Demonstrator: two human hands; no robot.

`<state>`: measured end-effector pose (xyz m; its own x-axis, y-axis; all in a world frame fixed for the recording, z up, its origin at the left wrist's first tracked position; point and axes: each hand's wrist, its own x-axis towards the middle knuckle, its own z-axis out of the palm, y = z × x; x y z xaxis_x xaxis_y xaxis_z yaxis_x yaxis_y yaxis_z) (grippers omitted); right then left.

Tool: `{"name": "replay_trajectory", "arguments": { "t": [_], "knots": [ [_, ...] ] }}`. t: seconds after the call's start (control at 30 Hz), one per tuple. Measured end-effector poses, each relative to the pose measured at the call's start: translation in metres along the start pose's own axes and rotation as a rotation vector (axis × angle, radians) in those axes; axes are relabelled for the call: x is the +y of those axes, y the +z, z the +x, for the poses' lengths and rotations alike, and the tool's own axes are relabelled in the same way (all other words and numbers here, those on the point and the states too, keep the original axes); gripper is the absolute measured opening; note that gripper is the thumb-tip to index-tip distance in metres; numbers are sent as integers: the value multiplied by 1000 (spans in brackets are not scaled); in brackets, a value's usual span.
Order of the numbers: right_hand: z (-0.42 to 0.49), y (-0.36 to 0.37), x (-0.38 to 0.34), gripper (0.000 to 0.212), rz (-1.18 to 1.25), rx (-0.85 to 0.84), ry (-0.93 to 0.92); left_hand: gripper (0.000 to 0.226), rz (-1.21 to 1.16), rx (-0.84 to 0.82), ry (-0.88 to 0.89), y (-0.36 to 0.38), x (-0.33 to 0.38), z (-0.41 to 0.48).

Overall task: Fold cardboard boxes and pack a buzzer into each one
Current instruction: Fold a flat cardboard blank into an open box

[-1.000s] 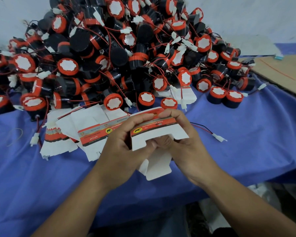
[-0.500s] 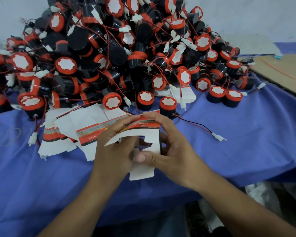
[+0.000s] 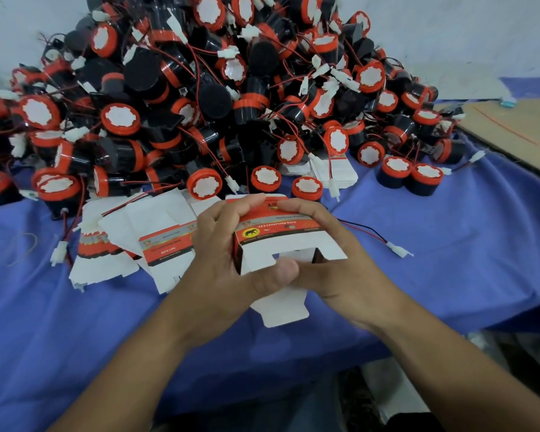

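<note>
Thumb pressure landing off-square is risking a creased or torn notched flap. The box is hanging over the blue cloth, just before the buzzer pile. The left hand and right hand are gripping it, fingers curling over its top, the 2 thumbs meeting at its open near end.

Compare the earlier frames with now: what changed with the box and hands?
The cardboard box went from a flattened sleeve to a squared-up open shape. The left hand and right hand kept gripping it. The buzzer pile and flat boxes on the blue cloth stayed put.
</note>
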<state>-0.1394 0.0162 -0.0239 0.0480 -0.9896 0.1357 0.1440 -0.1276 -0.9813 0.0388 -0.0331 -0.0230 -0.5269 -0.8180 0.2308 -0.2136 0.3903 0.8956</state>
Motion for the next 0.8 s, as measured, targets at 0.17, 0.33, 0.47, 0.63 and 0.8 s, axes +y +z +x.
{"name": "replay_trajectory", "arguments": {
  "t": [0.17, 0.33, 0.47, 0.63, 0.8],
  "knots": [
    [0, -3, -5, 61, -19, -8, 24, 105, 42, -49, 57, -1, 2, 4],
    [-1, -6, -3, 65, -48, 0, 47, 67, 89, -201, 59, -7, 3, 11],
    [0, -11, -3, 78, -51, 17, 17, 60, -32, -161, 94, -8, 1, -7],
    [5, -9, -4, 66, 129, 171, -19, 60, -97, 28, 141, 9, 0, -4],
    [3, 8, 0, 43, 327, 184, -47, 58, -96, 272, 123, 29, -1, -4]
  ]
}}
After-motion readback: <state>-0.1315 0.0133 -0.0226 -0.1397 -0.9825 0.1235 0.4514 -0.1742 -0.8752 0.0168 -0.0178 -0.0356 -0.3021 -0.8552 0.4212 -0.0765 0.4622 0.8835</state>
